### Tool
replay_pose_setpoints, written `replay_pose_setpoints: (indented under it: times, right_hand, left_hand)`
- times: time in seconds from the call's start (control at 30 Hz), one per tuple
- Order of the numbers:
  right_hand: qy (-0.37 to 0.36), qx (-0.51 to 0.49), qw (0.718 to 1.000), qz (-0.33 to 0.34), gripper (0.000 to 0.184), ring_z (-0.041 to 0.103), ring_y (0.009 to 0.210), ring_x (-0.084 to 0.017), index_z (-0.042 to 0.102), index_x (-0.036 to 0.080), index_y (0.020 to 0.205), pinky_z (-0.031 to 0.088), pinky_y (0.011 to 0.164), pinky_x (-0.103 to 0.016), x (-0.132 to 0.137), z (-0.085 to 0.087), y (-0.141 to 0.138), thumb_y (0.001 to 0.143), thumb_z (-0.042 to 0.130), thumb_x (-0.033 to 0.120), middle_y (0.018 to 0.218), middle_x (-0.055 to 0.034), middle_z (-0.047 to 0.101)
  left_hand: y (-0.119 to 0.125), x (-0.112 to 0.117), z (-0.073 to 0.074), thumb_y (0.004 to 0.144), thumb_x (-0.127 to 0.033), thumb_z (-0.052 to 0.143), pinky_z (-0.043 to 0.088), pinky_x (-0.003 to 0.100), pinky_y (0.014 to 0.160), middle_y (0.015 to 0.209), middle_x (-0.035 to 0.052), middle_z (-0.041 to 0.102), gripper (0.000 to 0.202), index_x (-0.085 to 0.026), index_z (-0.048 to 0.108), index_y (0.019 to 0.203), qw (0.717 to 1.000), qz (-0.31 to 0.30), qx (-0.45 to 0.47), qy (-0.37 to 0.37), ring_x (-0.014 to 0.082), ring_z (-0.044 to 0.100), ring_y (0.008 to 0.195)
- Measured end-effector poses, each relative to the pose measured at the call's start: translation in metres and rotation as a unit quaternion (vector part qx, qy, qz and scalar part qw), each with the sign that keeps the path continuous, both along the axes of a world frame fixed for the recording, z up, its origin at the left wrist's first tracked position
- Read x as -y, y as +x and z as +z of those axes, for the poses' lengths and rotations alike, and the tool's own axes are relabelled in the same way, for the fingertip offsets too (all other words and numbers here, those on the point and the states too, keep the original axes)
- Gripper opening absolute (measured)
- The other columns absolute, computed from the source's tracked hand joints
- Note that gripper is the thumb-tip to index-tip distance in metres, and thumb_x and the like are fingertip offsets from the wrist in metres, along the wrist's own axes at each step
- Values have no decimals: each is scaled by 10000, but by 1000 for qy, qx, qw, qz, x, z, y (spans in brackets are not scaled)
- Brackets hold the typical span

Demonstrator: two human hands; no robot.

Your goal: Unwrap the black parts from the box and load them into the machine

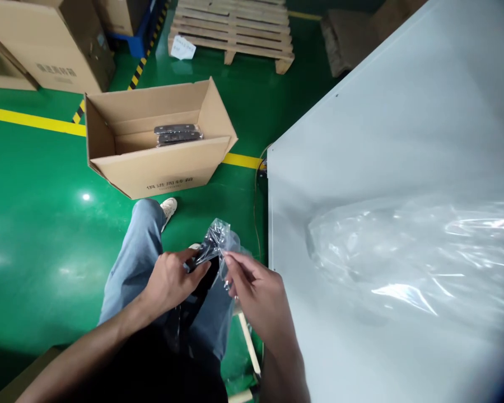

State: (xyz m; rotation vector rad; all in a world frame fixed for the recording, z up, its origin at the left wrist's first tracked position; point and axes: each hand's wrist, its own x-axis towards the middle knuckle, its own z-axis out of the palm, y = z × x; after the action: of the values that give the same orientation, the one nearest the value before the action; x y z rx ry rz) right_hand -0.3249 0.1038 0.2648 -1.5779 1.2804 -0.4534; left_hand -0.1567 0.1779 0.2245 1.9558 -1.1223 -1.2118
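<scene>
My left hand [172,280] grips a dark flat part [202,258] that sits inside a clear plastic bag [220,238], held over my lap. My right hand [258,294] pinches the bag's edge just to the right of the part. Both hands are close together above my jeans-clad leg [136,252]. On the floor ahead stands an open cardboard box [151,168] with bagged dark parts [177,134] lying inside it.
A white table [382,140] fills the right side, with a pile of clear plastic bags [424,252] on it. More cardboard boxes [50,45] stand at the far left, and a wooden pallet [235,28] lies on the green floor beyond a yellow line.
</scene>
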Motion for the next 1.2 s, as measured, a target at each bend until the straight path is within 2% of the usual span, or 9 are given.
replay_pose_setpoints:
  times: [0.17,0.4,0.6,0.7,0.87,0.97,1.07,1.13,1.2]
  right_hand:
    - [77,-9,997,-26,356,578,475,-126,861,219,1070,496,415,-237,3,-2,-17,940,667,488,630,-8,662]
    - [120,7,990,-69,416,586,468,-122,861,213,1067,500,409,-244,2,3,-27,896,734,570,651,-14,705]
    - [130,33,980,-147,548,475,369,-97,843,171,1004,345,347,-239,9,11,-43,819,791,684,574,-14,678]
    - [145,53,973,-170,592,412,369,-86,831,170,1036,315,360,-239,18,6,-57,772,826,699,521,7,632]
    - [101,69,964,-238,595,330,359,-68,804,163,882,220,341,-246,34,-6,-74,676,882,716,504,30,564]
    - [-21,61,953,-296,516,504,473,-109,797,186,936,410,442,-265,24,-9,-59,805,809,685,632,-5,651]
    - [-153,29,963,-222,336,666,669,-173,794,228,1047,546,616,-314,-3,-13,-25,929,750,539,809,-45,742]
    - [-237,12,968,-79,269,714,799,-213,784,254,1118,582,717,-352,-23,-19,1,947,753,459,920,-62,769]
    - [-303,-22,950,64,340,727,929,-258,751,259,1228,588,803,-394,-39,-30,23,925,794,407,1000,-77,775]
  left_hand:
    - [11,-4,-6,919,-559,620,217,278,556,634,-33,436,438,-148,721,807,992,1,-120,45,126,322,623]
    - [11,-3,-9,909,-545,641,209,278,551,655,-25,467,410,-156,755,846,989,16,-145,38,130,325,634]
    - [24,-2,-7,853,-602,735,187,278,516,580,-53,295,535,-200,486,602,968,94,-228,42,104,246,562]
    - [28,-1,-4,825,-593,787,283,256,519,592,-44,389,520,-196,519,625,953,84,-291,22,104,351,554]
    - [44,2,-12,647,-608,909,344,243,467,602,-43,504,525,-173,623,715,912,250,-323,38,100,451,486]
    - [55,4,-17,630,-578,935,375,237,469,657,-47,560,530,-172,634,788,889,328,-320,2,93,481,484]
    - [56,9,-17,631,-569,941,439,243,515,695,-55,583,543,-182,618,834,863,386,-323,-41,101,530,514]
    - [54,13,-16,641,-557,941,477,247,567,692,-66,580,539,-190,595,833,845,419,-325,-67,95,539,531]
    - [50,16,-15,655,-553,933,488,249,602,700,-68,593,532,-194,578,822,832,440,-325,-88,90,545,545]
